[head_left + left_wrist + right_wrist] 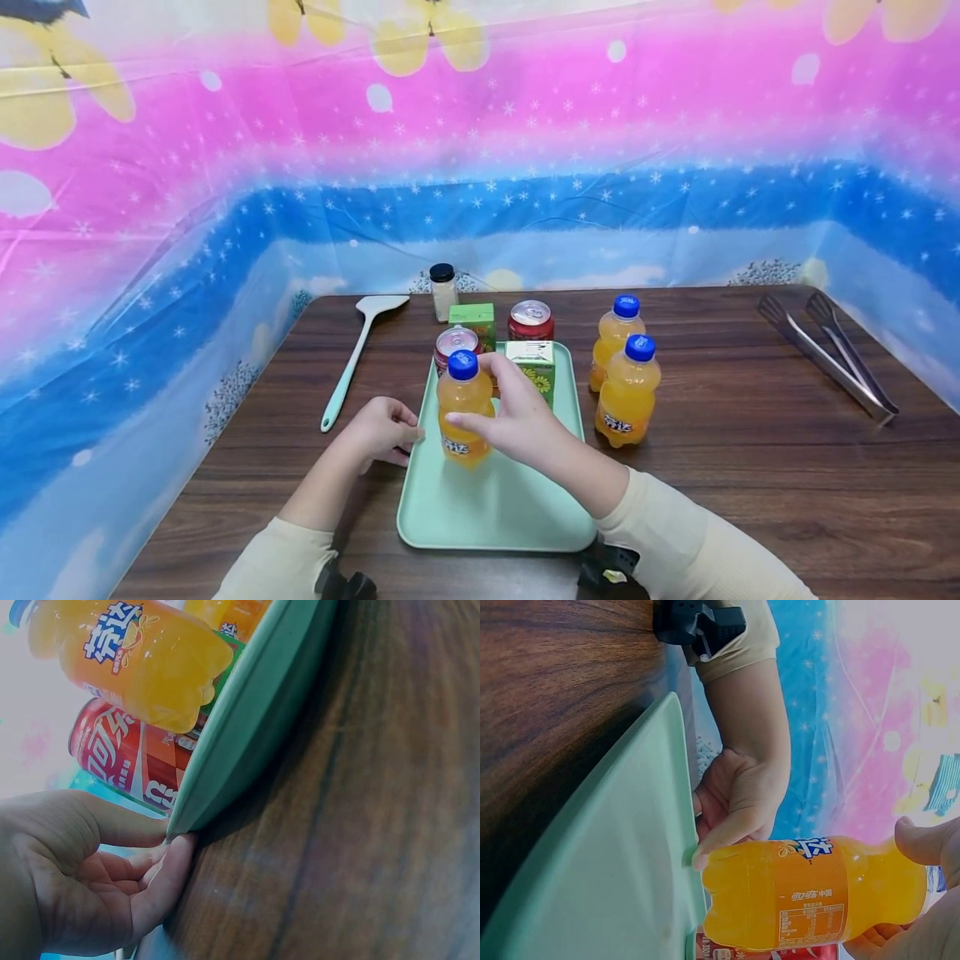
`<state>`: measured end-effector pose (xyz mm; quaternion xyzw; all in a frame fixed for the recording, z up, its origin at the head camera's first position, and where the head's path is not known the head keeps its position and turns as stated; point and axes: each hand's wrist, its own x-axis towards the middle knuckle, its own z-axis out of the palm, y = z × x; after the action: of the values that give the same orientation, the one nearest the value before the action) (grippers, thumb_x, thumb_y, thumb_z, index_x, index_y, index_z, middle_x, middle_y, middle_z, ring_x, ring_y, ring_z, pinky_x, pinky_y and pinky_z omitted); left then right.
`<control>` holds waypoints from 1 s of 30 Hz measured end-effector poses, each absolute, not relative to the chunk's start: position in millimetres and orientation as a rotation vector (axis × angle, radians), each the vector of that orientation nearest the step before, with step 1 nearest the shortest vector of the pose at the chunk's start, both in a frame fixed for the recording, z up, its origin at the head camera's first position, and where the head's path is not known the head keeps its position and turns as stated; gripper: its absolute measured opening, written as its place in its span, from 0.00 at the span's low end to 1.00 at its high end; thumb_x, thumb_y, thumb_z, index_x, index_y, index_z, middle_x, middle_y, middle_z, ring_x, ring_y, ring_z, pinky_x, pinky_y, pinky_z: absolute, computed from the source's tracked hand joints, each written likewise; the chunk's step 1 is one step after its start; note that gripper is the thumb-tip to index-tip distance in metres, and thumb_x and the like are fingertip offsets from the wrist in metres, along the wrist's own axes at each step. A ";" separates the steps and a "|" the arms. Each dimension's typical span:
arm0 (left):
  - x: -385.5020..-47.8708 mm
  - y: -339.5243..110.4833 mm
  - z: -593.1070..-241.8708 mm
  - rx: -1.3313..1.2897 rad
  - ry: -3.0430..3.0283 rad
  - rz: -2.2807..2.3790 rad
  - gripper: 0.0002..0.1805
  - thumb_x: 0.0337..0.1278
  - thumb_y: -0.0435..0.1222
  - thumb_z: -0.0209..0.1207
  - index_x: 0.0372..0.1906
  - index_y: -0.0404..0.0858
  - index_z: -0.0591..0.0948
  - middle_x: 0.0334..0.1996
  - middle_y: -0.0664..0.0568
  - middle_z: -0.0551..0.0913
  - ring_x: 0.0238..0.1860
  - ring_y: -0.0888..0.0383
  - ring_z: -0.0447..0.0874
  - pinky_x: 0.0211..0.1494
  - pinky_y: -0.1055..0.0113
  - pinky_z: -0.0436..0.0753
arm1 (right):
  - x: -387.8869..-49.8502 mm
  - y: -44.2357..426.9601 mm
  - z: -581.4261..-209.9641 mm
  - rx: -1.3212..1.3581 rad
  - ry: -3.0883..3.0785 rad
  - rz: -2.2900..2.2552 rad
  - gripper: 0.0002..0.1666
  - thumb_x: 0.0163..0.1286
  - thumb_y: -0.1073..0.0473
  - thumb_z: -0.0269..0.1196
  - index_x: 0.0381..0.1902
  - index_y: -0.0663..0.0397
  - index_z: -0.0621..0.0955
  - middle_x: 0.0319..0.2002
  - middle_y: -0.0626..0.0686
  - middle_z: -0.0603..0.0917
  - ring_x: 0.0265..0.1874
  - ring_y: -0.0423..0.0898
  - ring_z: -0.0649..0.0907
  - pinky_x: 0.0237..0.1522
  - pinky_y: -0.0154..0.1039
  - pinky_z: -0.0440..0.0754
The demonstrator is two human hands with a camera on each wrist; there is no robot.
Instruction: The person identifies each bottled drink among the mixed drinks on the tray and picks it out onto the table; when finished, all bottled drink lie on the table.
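My right hand (525,421) grips an orange soda bottle (467,404) with a blue cap, fingers and thumb around its upper part. The bottle is upright over the left side of a pale green tray (510,508); in the right wrist view its base (724,896) appears just above the tray surface. My left hand (382,429) pinches the tray's left rim, thumb above and fingers below, as the left wrist view shows. Behind the bottle, a red cola can (453,340) and a green drink carton (532,358) stand on the tray's far half.
Another green carton (474,315) and red can (531,321) stand behind; their bases are hidden. Right of the tray are two more orange soda bottles (628,404). Metal tongs (832,358) lie far right, a spatula (352,358) left, and a black-lidded jar (444,298) at the back.
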<state>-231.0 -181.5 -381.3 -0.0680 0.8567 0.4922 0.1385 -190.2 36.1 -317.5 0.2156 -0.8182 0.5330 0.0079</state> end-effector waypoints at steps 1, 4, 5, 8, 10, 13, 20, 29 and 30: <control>-230.9 -181.5 -381.0 -0.196 2.475 1.425 0.07 0.54 0.28 0.61 0.35 0.28 0.76 0.31 0.41 0.76 0.28 0.51 0.79 0.27 0.60 0.84 | -189.8 36.5 -317.2 0.677 -2.554 1.672 0.35 0.56 0.56 0.71 0.58 0.52 0.67 0.50 0.47 0.75 0.51 0.45 0.76 0.53 0.45 0.77; -230.5 -181.6 -380.2 -0.197 2.473 1.429 0.07 0.54 0.27 0.61 0.35 0.28 0.75 0.31 0.41 0.76 0.28 0.51 0.78 0.27 0.60 0.84 | -189.0 37.3 -316.6 0.669 -2.556 1.689 0.35 0.56 0.57 0.71 0.58 0.52 0.67 0.50 0.47 0.75 0.51 0.45 0.76 0.53 0.45 0.77; -230.4 -181.5 -380.1 -0.199 2.472 1.430 0.07 0.54 0.27 0.61 0.35 0.28 0.75 0.31 0.41 0.76 0.29 0.51 0.78 0.27 0.60 0.84 | -188.6 37.6 -316.4 0.667 -2.556 1.694 0.35 0.56 0.57 0.71 0.58 0.52 0.67 0.50 0.47 0.75 0.51 0.45 0.76 0.53 0.45 0.77; -230.1 -181.1 -379.4 -0.208 2.464 1.440 0.07 0.54 0.27 0.61 0.35 0.28 0.75 0.30 0.41 0.76 0.29 0.52 0.78 0.27 0.60 0.84 | -187.6 38.5 -316.1 0.659 -2.556 1.700 0.35 0.55 0.58 0.71 0.57 0.51 0.68 0.50 0.47 0.75 0.51 0.44 0.76 0.53 0.45 0.77; -229.9 -181.0 -379.2 -0.211 2.459 1.442 0.07 0.54 0.27 0.61 0.35 0.28 0.75 0.30 0.42 0.76 0.28 0.52 0.78 0.27 0.60 0.84 | -186.8 39.3 -315.8 0.661 -2.554 1.700 0.34 0.55 0.58 0.71 0.57 0.51 0.68 0.49 0.47 0.75 0.51 0.44 0.76 0.53 0.45 0.77; -229.7 -180.9 -378.6 -0.212 2.456 1.442 0.07 0.54 0.27 0.61 0.35 0.28 0.75 0.30 0.42 0.76 0.28 0.52 0.78 0.27 0.61 0.84 | -185.6 41.0 -315.2 0.662 -2.549 1.708 0.34 0.55 0.58 0.71 0.57 0.50 0.68 0.49 0.46 0.75 0.50 0.44 0.76 0.52 0.44 0.77; -229.1 -180.1 -377.9 -0.220 2.450 1.456 0.07 0.54 0.27 0.61 0.35 0.28 0.75 0.30 0.42 0.76 0.28 0.52 0.78 0.27 0.60 0.84 | -181.4 46.5 -311.9 0.671 -2.540 1.677 0.34 0.56 0.58 0.71 0.58 0.50 0.68 0.49 0.46 0.75 0.50 0.44 0.77 0.51 0.44 0.78; -227.6 -180.4 -377.8 -0.197 2.456 1.460 0.06 0.54 0.26 0.60 0.35 0.28 0.75 0.28 0.42 0.76 0.27 0.53 0.78 0.26 0.61 0.84 | -175.5 53.5 -307.7 0.661 -2.528 1.721 0.36 0.55 0.60 0.71 0.58 0.49 0.67 0.50 0.46 0.76 0.52 0.44 0.77 0.52 0.45 0.77; -227.6 -180.5 -378.0 -0.195 2.455 1.462 0.06 0.54 0.26 0.60 0.35 0.28 0.75 0.28 0.42 0.76 0.27 0.53 0.78 0.26 0.61 0.84 | -174.9 54.2 -307.6 0.662 -2.526 1.722 0.36 0.55 0.60 0.71 0.58 0.49 0.67 0.50 0.46 0.76 0.52 0.44 0.77 0.52 0.45 0.77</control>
<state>-227.6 -180.5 -378.0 -0.0675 0.8489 0.5056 0.1383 -174.9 54.2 -307.6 0.2117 -0.8076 0.5504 0.0068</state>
